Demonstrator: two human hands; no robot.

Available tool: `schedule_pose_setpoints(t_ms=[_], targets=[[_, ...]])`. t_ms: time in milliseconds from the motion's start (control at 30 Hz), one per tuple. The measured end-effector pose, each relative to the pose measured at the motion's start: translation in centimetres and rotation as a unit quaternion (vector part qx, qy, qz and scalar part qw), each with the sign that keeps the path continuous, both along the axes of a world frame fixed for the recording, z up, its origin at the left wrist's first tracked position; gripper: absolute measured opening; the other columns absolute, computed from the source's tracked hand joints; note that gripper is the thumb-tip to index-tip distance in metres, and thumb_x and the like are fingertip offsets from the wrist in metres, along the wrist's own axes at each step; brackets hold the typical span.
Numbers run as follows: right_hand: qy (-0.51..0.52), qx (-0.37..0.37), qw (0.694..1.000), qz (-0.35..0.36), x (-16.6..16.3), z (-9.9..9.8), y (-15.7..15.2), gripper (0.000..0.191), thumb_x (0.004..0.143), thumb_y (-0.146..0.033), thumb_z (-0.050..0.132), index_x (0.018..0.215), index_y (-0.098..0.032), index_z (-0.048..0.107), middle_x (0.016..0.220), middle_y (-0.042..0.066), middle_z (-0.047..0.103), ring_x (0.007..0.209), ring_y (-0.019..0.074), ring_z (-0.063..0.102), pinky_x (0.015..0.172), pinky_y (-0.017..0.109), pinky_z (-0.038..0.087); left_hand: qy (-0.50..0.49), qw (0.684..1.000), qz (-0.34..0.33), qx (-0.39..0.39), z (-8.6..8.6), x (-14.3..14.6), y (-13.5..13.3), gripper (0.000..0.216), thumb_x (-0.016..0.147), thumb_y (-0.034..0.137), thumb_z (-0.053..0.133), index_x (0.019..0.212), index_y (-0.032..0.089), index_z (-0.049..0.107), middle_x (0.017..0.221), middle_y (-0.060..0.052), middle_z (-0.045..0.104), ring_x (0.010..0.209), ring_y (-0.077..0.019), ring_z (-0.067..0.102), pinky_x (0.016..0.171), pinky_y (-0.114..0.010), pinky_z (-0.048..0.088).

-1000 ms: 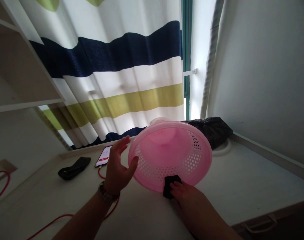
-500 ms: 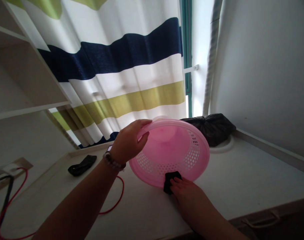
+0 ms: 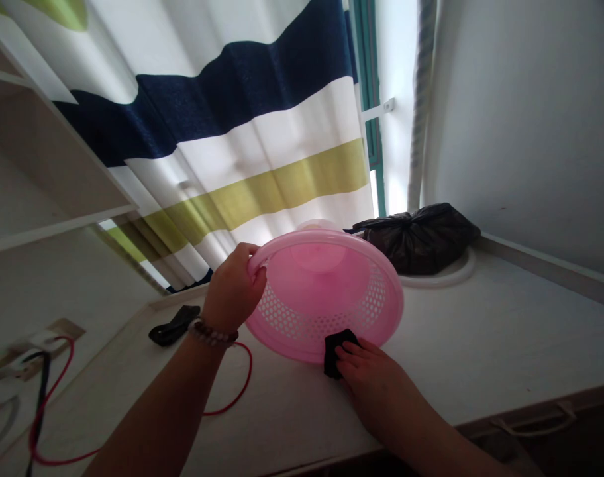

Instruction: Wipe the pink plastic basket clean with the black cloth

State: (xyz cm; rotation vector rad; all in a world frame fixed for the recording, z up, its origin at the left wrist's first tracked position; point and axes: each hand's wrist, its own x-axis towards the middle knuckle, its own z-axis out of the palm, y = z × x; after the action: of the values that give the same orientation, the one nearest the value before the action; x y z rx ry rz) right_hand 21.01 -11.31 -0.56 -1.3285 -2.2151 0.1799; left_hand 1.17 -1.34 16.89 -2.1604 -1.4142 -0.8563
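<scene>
red cable (image 3: 222, 404) loops on counter (image 3: 481, 344) under left arm, could snag. left hand (image 3: 232, 291) curled tight round rim of pink basket (image 3: 332, 298), which is tilted on edge mid-counter and likely rolls if grip loosens. right hand (image 3: 371, 377) fingers flat, pressing black cloth (image 3: 336, 351) against lower rim. cloth may slip.

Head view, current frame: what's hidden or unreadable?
Head view:
- Much of the black cloth: under the right hand, against the pink basket; shape unclear.
- Fingertips of the left hand: curled over the basket rim, out of sight.
- Middle stretch of the red cable: behind the left forearm.
- Contents of the black bag: opaque plastic.
</scene>
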Motion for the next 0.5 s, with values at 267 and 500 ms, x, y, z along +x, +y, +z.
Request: schedule_pose_setpoints(t_ms=[267, 500], targets=[[0.005, -0.005, 1.000, 0.010, 0.10, -0.75, 0.27, 0.028, 0.086, -0.018, 0.049, 0.108, -0.015, 0.067, 0.123, 0.008, 0.061, 0.116, 0.0213, 0.054, 0.108, 0.037, 0.029, 0.015, 1.000, 0.017, 0.017, -0.11, 0.37, 0.12, 0.021, 0.080, 0.028, 0.051, 0.099, 0.020, 0.053, 0.088, -0.004, 0.064, 0.073, -0.0188, 0.058, 0.065, -0.028, 0.041], [0.000, -0.001, 1.000, 0.017, 0.13, -0.83, 0.30, 0.028, 0.087, -0.018, 0.049, 0.110, -0.014, 0.066, 0.124, 0.009, 0.060, 0.117, 0.0212, 0.053, 0.110, 0.037, 0.026, 0.041, 0.999, 0.015, -0.013, 0.16, 0.09, 0.13, 0.027, 0.082, 0.030, 0.047, 0.106, 0.022, 0.055, 0.087, -0.003, 0.066, 0.073, -0.0186, 0.060, 0.065, -0.028, 0.042]])
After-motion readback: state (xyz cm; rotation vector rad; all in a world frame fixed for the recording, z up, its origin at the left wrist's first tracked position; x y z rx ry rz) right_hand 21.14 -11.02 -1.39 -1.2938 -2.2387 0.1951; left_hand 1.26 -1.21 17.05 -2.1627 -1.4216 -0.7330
